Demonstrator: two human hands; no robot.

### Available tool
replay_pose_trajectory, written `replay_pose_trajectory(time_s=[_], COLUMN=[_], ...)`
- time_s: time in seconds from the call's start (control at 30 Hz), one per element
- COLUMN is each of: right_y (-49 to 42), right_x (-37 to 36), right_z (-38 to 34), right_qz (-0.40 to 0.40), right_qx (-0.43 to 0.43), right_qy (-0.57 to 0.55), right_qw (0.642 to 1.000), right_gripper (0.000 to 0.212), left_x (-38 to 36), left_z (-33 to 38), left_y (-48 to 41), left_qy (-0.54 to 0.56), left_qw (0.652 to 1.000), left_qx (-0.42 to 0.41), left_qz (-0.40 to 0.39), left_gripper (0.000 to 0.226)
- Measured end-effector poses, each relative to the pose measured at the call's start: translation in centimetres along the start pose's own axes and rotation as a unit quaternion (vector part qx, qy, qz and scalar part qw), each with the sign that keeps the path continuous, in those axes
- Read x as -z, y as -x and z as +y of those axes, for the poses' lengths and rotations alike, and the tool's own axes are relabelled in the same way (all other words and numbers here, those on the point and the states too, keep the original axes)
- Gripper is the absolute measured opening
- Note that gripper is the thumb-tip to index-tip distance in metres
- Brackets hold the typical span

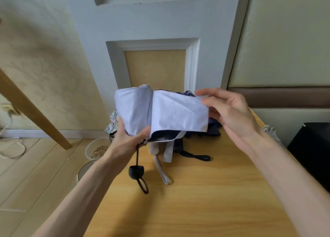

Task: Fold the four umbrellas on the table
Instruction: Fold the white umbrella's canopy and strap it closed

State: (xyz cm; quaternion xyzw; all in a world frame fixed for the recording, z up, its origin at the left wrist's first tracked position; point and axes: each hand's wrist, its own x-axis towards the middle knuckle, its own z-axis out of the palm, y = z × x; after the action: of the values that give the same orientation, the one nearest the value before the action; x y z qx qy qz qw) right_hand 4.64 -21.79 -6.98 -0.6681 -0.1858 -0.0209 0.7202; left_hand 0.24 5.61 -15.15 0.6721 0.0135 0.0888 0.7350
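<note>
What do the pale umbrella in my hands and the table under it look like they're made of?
The umbrella looks like thin synthetic cloth, maybe polyester or nylon: matte pale lilac, sharply creased, dark inside. The table looks like wood or wood-look laminate, smooth, with grain lines; which, I cannot tell.

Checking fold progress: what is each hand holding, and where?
Left hand grips the pale umbrella at its bunched base; right hand pinches its flap's right edge.

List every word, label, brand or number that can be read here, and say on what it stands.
None: no text shows on the pale umbrella, its black handle, the table or the wall.
</note>
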Motion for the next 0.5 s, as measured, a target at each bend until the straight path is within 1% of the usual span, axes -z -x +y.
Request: replay_pose_trajectory(time_s=[0.07,0.1,0.17,0.2,0.3,0.33,0.4,0.43,0.47,0.5], right_y=[-0.6,-1.1,-2.1,-2.8,-5.1,-6.1,-7.5,-8.1,-8.7,-9.1], right_x=[-1.1,-1.6,-3.0,-3.8,-6.7,-7.7,-9.9,-11.1,-12.1,-13.2], right_z=[-2.0,-2.9,-4.7,-5.5,-7.3,-7.6,-8.2,-8.3,-8.2,-8.0], right_qz=[-0.058,-0.099,-0.178,-0.198,-0.195,-0.188,-0.183,-0.188,-0.198,-0.207], right_qx=[0.023,0.032,0.049,0.061,0.098,0.125,0.172,0.178,0.171,0.154], right_qy=[0.019,0.037,0.093,0.127,0.191,0.211,0.271,0.292,0.297,0.287], right_qw=[0.998,0.994,0.979,0.97,0.957,0.951,0.929,0.921,0.918,0.923], right_gripper=[0.024,0.027,0.035,0.035,0.016,0.011,0.003,0.004,0.01,0.013], left_x=[0.3,0.3,0.1,0.1,-0.1,-0.3,-0.7,-1.0,-1.1,-1.2], left_z=[0.2,0.3,0.5,0.6,1.2,1.4,2.0,2.2,2.1,2.1], left_y=[-0.1,-0.1,0.1,0.1,0.7,0.9,1.3,1.5,1.6,1.6], left_qy=[-0.003,-0.007,-0.011,-0.011,-0.03,-0.031,-0.032,-0.03,-0.022,-0.014], left_qw=[0.998,0.995,0.992,0.991,0.99,0.991,0.993,0.994,0.996,0.997], left_qx=[0.014,0.01,0.004,-0.001,-0.017,-0.021,-0.023,-0.023,-0.023,-0.018], left_qz=[-0.068,-0.096,-0.126,-0.134,-0.135,-0.128,-0.11,-0.1,-0.088,-0.074], left_gripper=[0.102,0.108,0.113,0.115,0.121,0.121,0.118,0.114,0.106,0.095])
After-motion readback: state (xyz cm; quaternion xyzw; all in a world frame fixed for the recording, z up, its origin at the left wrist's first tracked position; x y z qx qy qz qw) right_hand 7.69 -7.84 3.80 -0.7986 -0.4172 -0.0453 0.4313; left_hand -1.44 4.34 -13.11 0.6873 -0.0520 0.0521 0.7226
